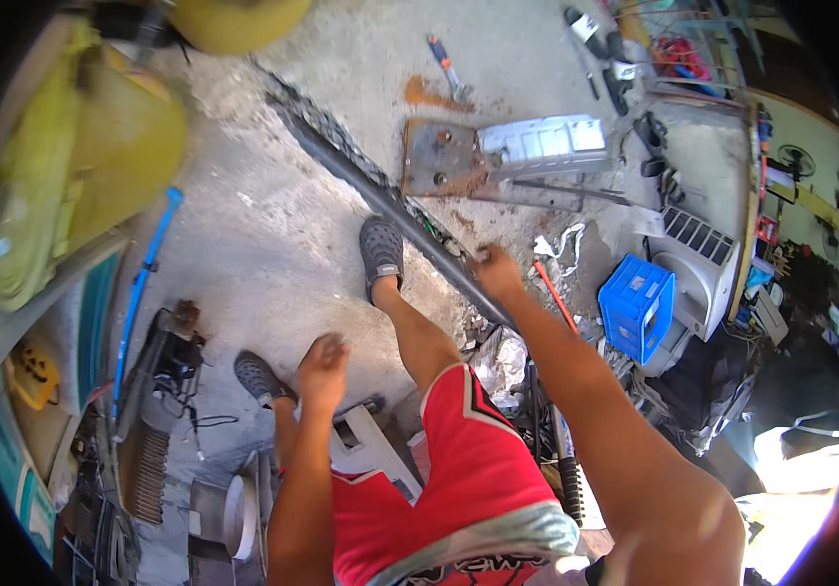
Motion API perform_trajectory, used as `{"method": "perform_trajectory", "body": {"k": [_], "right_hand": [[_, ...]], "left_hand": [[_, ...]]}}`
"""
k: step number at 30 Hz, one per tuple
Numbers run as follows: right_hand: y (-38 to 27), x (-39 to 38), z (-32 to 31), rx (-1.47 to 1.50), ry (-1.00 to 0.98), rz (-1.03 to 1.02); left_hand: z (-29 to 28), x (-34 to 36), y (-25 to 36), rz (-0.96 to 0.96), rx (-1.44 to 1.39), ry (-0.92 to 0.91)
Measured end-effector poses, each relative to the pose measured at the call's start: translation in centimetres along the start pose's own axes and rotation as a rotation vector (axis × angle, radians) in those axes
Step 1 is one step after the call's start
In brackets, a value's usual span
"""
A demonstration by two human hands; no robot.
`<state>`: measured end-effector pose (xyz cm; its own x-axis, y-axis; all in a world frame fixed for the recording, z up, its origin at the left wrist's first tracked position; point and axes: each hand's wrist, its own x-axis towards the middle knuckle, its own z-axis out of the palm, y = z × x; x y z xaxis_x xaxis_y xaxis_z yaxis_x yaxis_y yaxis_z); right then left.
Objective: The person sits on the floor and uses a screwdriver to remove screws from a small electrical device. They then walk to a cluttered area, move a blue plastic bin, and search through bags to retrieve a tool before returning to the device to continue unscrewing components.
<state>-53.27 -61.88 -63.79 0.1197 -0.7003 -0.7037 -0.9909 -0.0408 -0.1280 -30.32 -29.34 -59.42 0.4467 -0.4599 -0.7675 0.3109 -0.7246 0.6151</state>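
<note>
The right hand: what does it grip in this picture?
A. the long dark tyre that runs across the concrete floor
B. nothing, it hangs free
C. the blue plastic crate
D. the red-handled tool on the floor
A: the right hand closes on the edge of the long dark tyre, while the blue crate stands apart to its right.

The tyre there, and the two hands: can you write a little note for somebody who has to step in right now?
Right hand: closed on the edge of the knobbly black tyre, which lies slanted across the concrete floor.
Left hand: loosely curled in the air, holding nothing.
One foot in a grey clog stands right beside the tyre.
A rusty metal plate lies just past the tyre, a blue crate to the right.
Done: tyre gripped.
Left: whatever comes next on the tyre; the pictures show no more.
</note>
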Motion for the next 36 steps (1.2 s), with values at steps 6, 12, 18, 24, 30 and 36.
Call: {"method": "perform_trajectory", "body": {"k": [6, 12, 18, 24, 30, 36], "right_hand": [[-1.0, 21.0, 5.1, -0.179, 0.067, -0.045], [-1.2, 28.0, 9.6, -0.314, 0.021, -0.127], [-0.2, 28.6, 9.7, -0.239, 0.015, -0.201], [-0.1, 28.5, 9.2, -0.212, 0.026, -0.285], [0.3, 27.5, 6.7, -0.176, 0.03, -0.409], [-1.0, 23.1, 4.0, 0.382, -0.066, -0.23]], "left_hand": [[17.6, 18.7, -0.4, 0.443, 0.596, -0.232], [25.2, 31.4, 1.9, 0.624, 0.966, -0.297], [28.8, 37.0, 4.5, 0.599, 1.245, -0.398], [29.3, 37.9, 5.0, 0.513, 1.391, -0.465], [29.6, 38.7, 4.9, 0.494, 1.412, -0.509], [26.6, 33.9, 3.9, 0.619, 0.903, -0.259]]}}
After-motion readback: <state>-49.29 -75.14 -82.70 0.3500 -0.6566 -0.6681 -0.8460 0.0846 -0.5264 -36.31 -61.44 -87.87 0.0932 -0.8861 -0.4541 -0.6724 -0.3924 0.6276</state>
